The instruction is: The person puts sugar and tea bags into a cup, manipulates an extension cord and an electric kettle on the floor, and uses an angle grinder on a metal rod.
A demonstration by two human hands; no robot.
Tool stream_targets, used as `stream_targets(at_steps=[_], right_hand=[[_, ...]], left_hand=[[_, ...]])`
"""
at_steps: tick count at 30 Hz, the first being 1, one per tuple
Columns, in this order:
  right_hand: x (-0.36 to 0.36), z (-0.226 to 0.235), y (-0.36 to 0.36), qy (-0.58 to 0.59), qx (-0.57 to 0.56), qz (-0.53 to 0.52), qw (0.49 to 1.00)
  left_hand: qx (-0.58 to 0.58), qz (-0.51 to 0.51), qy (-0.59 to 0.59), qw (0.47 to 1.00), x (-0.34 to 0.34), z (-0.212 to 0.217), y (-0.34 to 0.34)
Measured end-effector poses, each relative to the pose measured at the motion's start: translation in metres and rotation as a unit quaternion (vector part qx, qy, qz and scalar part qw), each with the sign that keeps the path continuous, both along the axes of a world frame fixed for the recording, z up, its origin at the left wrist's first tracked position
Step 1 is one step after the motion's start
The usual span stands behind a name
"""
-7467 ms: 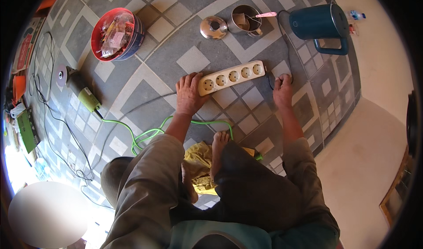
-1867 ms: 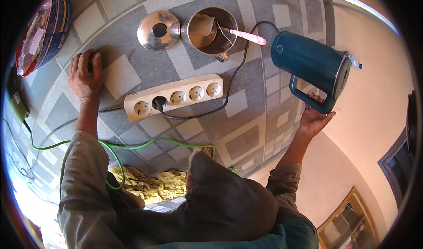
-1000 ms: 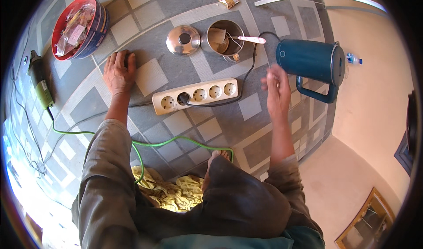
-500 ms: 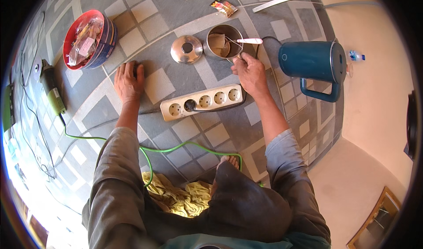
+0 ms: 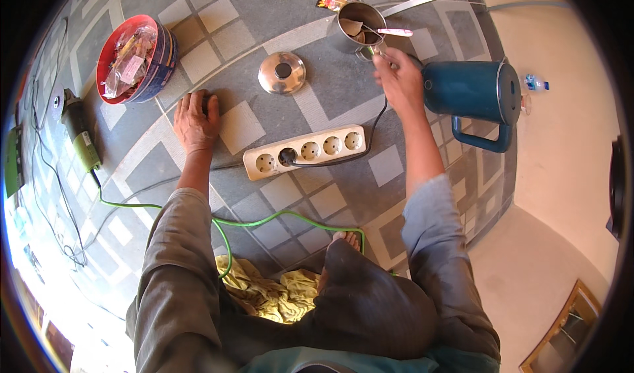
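Note:
A metal mug (image 5: 340,40) stands at the far right of the middle, with a brownish piece inside that I cannot make out. A spoon with a pale handle (image 5: 396,33) sticks out over its rim. My right hand (image 5: 401,82) is closed at the mug's handle, its fingers slightly blurred. On the tiled floor, my left hand (image 5: 197,123) rests palm down, fingers stretched and holding nothing. Between the hands lies a shiny round lid (image 5: 282,73) with a black knob. Nearer to me is a white power strip (image 5: 331,146) with a black plug in one socket.
A teal kettle (image 5: 465,85) lies right of my right hand. At the far left stands a red-rimmed tub (image 5: 153,75) of packets, beside a green angle grinder (image 5: 80,132). A green cord (image 5: 264,222) crosses before my foot. Behind the mug lies a small packet (image 5: 328,1).
My right hand has moved the mug, with its spoon, away from the lid, to the right and farther off. The mug now partly covers the small packet. My left hand stays put.

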State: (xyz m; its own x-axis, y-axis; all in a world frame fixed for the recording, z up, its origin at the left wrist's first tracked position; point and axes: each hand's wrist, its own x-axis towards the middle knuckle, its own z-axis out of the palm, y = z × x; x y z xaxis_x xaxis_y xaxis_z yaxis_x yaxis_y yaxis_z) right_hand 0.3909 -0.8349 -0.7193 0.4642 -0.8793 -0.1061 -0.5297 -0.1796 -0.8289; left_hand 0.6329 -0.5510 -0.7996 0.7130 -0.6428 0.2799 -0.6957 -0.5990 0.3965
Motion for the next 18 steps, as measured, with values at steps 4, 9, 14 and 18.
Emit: stream_targets(at_steps=[4,9,14,18], right_hand=[[-0.076,0.004,0.039,-0.025,-0.099,-0.044,0.994],[-0.169,-0.026,0.129,0.017,0.012,-0.09,0.996],[-0.153,-0.017,0.201,0.028,-0.008,0.024,0.999],[-0.123,0.002,0.218,-0.012,-0.053,0.175,0.983]], left_hand=[[-0.015,-0.002,0.002,1.0,0.001,-0.001,0.0],[-0.024,-0.006,0.02,1.0,-0.002,0.0,-0.004],[-0.016,-0.011,0.027,0.999,0.005,0.005,0.008],[-0.036,-0.052,0.055,0.997,0.002,0.007,0.001]])
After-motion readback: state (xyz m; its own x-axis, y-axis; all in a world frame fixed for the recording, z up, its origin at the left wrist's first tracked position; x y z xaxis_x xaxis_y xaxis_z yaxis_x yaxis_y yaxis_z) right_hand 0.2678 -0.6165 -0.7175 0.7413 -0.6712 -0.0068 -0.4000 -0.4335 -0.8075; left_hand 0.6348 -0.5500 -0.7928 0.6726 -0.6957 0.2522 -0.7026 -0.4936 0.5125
